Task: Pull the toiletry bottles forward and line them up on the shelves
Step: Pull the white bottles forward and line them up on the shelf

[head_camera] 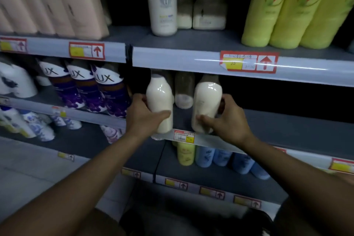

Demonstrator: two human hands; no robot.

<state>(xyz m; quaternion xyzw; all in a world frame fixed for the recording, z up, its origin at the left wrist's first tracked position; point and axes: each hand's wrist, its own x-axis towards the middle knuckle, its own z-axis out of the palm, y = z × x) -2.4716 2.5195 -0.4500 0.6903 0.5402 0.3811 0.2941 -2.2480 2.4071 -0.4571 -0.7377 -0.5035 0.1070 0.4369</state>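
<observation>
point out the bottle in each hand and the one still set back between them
left-hand cream bottle [160,99], head view, upper body
right-hand cream bottle [206,99], head view, upper body
set-back bottle [184,99], head view, lower body

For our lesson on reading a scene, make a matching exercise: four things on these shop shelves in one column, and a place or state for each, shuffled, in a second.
Column 1
1. left cream bottle
2. right cream bottle
3. green bottles
4. blue bottles

Column 2
A. top shelf, right end
B. gripped by the right hand
C. shelf below the hands
D. gripped by the left hand

Pairs: 1-D, 2-B, 3-A, 4-C
</observation>
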